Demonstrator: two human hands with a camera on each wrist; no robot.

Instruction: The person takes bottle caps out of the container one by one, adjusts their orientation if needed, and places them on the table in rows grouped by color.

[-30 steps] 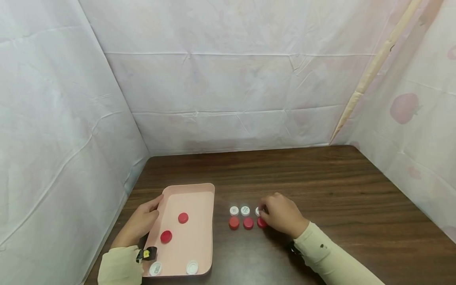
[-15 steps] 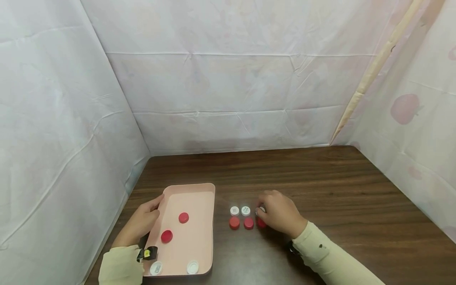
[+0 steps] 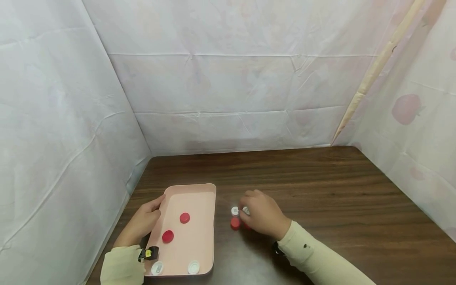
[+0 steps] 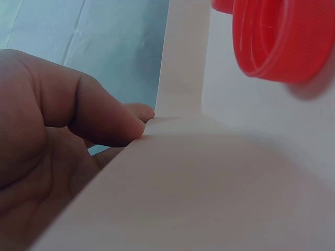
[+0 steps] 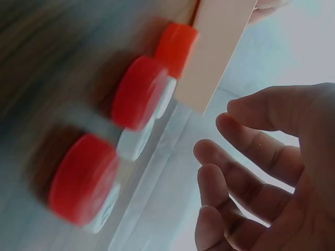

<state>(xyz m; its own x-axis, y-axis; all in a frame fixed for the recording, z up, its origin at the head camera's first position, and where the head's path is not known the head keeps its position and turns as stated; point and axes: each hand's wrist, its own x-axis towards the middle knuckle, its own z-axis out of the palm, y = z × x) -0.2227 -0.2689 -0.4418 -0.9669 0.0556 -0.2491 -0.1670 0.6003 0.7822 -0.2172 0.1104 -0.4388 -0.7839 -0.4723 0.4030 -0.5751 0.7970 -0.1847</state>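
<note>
The tray [image 3: 197, 245] is a pale peachy pink, carrying red caps [image 3: 184, 218] and white caps [image 3: 193, 267] (from the right wrist, one orange-red cap [image 5: 177, 49] outside it looks the brightest). Beneath runs a dark brown tabletop [image 3: 320, 178] streaked with wood grain, the cloth walls [image 3: 221, 79] are white with faded pink strawberry prints [image 3: 406, 109], and the sleeves [image 3: 122, 266] are pale cream.

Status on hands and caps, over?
Left hand grips tray. Right hand empty, near caps. Four more caps in tray. Right hand hides some caps in head view.
</note>
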